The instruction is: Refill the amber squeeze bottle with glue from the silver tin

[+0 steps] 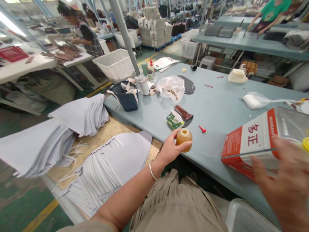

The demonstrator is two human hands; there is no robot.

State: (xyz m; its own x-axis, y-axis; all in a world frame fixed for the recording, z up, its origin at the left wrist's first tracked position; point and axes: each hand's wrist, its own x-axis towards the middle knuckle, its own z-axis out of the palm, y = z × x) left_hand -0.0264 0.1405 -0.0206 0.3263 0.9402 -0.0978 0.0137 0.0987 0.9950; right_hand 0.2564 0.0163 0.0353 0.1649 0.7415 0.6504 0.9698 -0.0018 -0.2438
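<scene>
amber pot in the left fingers, tin under the right palm

the left hand (169, 149) held a small round amber-coloured translucent pot (184, 140) with an open mouth on top. thumb behind it, fingers curled round its far side, clamped on the belly just past the near edge of the long grey-blue worktable (217, 109). judged light, rigid, probably waxy or tacky on the surface; the open mouth meant it wanted keeping upright. best hold looked like the widest part of the belly, as taken.

the right hand (287, 180) was blurred, fingers spread apart, palm over the near lower corner of a large red-and-silver rectangular metal tin with red characters (258, 141), lying tilted on the table. whether the fingers actually touched the tin could not be told. judged heavy if full, smooth-sided and slippery, with thin walls that could dent; two hands at opposite edges seemed the safer hold. its yellow cap (306, 144) showed just beyond the right fingertips.

beyond the left fingertips: a small red plastic nozzle (202, 129) and a green tissue packet (174, 120). stacks of grey cut sheets (82, 116) lay off to the left of the wrist.
</scene>
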